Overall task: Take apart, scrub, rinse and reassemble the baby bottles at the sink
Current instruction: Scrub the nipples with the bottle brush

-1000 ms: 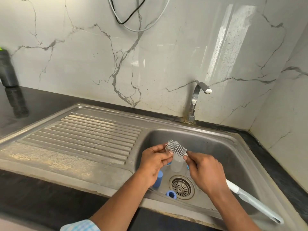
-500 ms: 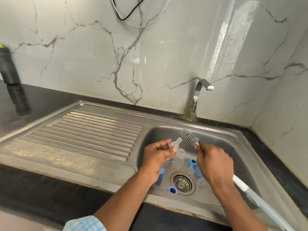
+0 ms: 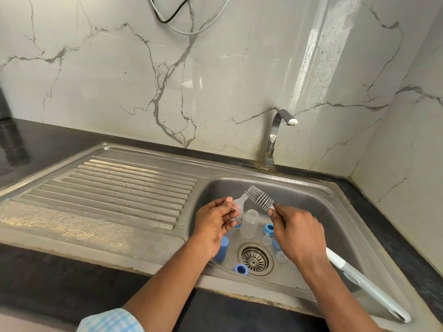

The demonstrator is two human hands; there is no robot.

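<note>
Teat: clear silicone teat (image 3: 236,204), held above the left part of the basin, tip pointing far-right.
Left hand: left hand (image 3: 215,221) pinches the teat's wide end between thumb and curled fingertips; the other fingers are folded close together.
Brush: bottle brush (image 3: 260,198), grey bristle head at the teat's tip; touching or just beside it, I cannot tell. White handle runs near-right past the sink rim.
Right hand: right hand (image 3: 297,236) grips the brush shaft just below the bristles, fingers curled round it, thumb pressed on top.
Basin floor: clear bottle (image 3: 249,224) upright, open-topped, below the held teat. Blue cap (image 3: 221,248) left of the drain, partly behind the left wrist. Blue ring (image 3: 269,230) right of the bottle; second blue ring (image 3: 241,269) near-left of the drain. Small clear teat (image 3: 266,239) and clear dome (image 3: 281,256) right of the drain.
Drain: strainer (image 3: 255,258) at basin centre.
Sink: steel basin (image 3: 311,195); ribbed drainboard (image 3: 119,195) to its left.
Tap: tap (image 3: 275,137) at far rim, spout turned right.
</note>
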